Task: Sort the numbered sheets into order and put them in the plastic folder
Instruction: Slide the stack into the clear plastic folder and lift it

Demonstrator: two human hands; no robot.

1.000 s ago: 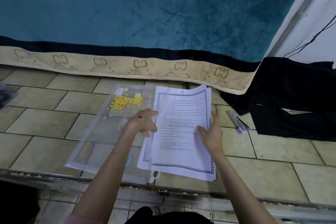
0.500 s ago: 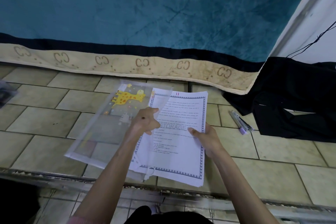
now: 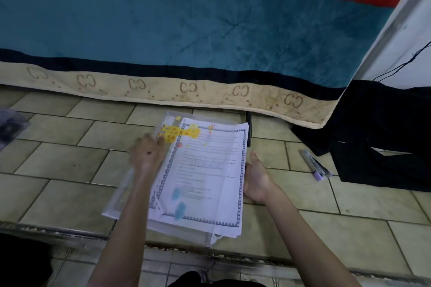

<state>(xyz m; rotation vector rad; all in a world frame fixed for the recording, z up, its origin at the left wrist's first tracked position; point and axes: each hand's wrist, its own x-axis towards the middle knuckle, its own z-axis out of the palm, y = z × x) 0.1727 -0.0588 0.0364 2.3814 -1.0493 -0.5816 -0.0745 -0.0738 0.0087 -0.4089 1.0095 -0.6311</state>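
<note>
On the tiled floor (image 3: 70,161), the left hand (image 3: 147,154) is gripping the plastic folder (image 3: 168,170) over the numbered sheets (image 3: 205,175); the right hand (image 3: 256,179), relaxed, is cradling their right edge.

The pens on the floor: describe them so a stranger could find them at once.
Start at the blanket's beige hem and follow it right to the black cloth heaped by the wall. On the tiles just left of that cloth lie the pens, right of the sheets. They are the only slim sticks there, one tipped in lilac.
</note>
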